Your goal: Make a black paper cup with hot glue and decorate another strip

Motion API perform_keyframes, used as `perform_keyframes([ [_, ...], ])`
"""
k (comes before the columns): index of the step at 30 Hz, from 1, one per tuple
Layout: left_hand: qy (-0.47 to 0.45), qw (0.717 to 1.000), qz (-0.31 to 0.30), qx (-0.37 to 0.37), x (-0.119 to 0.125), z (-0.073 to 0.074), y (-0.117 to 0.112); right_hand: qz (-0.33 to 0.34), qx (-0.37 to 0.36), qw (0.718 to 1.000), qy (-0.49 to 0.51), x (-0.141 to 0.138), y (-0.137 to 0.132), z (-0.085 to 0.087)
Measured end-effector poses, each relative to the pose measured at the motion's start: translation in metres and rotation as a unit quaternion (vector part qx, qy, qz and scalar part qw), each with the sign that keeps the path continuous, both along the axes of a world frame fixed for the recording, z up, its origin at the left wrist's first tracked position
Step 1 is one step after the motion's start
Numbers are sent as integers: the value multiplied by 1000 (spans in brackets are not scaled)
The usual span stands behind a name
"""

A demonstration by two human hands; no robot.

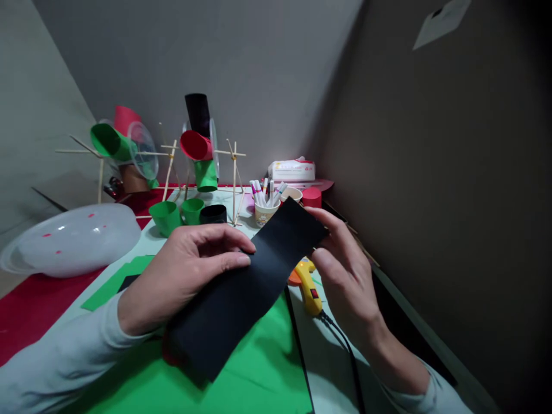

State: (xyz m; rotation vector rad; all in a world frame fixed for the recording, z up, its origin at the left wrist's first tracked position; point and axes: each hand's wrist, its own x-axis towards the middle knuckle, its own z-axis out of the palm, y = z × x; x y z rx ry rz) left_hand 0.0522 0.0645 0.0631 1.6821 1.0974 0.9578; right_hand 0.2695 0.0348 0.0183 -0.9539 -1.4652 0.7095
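A strip of black paper (248,293) slants across the middle of the view, held up above a green sheet (267,356). My left hand (190,270) pinches its upper left edge between thumb and fingers. At the far right end, my right hand (345,264) grips the strip's corner, its fingertips partly behind the paper. Below the strip's near end a bit of something red shows, mostly hidden. Just beyond the strip, near my right hand, lies a yellow hot glue gun (309,287) with a black cord.
Two stick frames carry wheels with coloured paper cups, a black cup (197,114) topping one. Green cups (166,217), a black cup (213,214) and a cup of markers (267,213) stand behind. A whitish balloon-like object (77,238) lies left; a wipes pack (292,170) sits at the back.
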Motion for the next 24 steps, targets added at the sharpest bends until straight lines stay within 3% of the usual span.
perform_keyframes([
  [5,-50,996,74,26,5,0,-6,66,-97,984,137,-11,2,-4],
  [10,-98,986,127,39,9,-3,-8,81,-92,985,124,-18,-1,-7],
  [14,-93,991,94,31,12,-10,-7,70,-52,995,46,-20,-1,-7],
  [17,-79,995,52,20,15,-16,-9,57,-97,991,74,-19,-1,-4],
  [20,-53,996,67,30,17,-19,-12,71,-166,978,104,-18,-2,1],
  [24,-25,992,100,68,18,-19,-15,84,-180,976,91,-18,-3,2],
])
